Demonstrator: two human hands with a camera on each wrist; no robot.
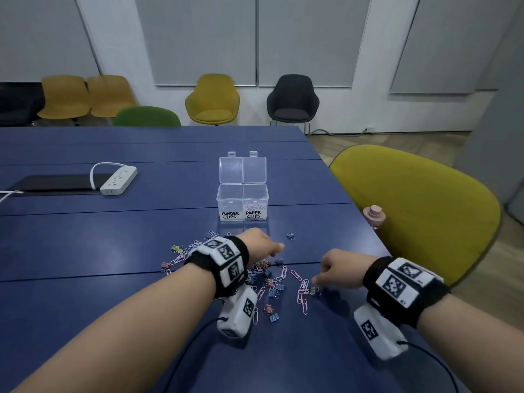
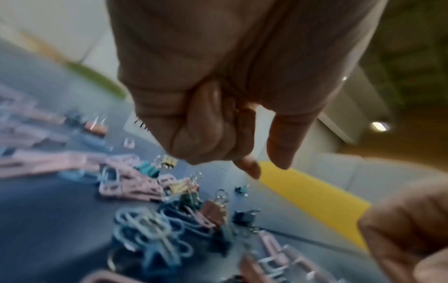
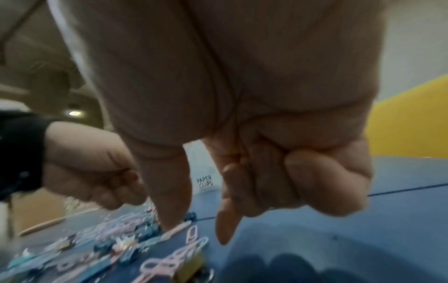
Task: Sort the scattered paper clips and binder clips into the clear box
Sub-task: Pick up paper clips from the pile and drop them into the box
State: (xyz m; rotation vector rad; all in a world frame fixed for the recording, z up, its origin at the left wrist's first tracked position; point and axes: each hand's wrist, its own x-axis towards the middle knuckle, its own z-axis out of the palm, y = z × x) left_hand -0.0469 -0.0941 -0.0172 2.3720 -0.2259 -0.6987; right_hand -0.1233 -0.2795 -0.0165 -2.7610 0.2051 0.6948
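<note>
Head view: clear box point(image 1: 242, 199), lids up, frame centre, paper clips in its right cell; scattered clips point(image 1: 272, 282) below it. Wrist views alone show finger poses: left hand point(image 2: 218, 114) curled, apparently empty; right hand point(image 3: 242, 153) thumb and forefinger apart over a pink clip point(image 3: 177, 228). Power strip point(image 1: 119, 180) at left.

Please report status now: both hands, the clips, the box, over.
Left hand and right hand over clips, fingers curled, holding nothing visible. Clear box open; paper clips inside, binder side looks empty. Nothing blocking.
</note>
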